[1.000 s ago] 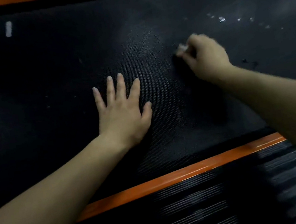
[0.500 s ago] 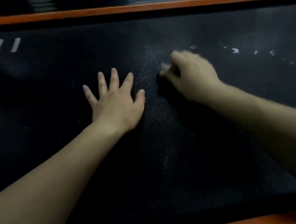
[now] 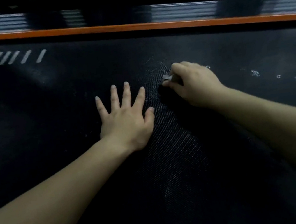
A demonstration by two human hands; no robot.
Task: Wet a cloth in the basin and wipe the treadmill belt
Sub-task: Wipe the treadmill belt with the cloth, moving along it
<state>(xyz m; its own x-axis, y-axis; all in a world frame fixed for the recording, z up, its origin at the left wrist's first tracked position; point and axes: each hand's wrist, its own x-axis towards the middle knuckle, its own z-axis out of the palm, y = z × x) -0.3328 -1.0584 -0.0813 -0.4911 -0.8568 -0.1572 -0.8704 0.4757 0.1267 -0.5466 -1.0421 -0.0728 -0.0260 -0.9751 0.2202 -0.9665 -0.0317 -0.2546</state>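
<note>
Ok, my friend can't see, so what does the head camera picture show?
A person's right hand grips a small pale scrap against a dark treadmill belt, while the left hand lies flat beside it, fingers spread. White specks dot the belt to the right, and an orange rail runs along its far edge.

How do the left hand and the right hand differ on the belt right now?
The left hand lies flat and spread wide; the right hand is curled. The left hand holds nothing; the right hand grips a cloth, of which only a small pale bit shows. Both are down on the black treadmill belt.
</note>
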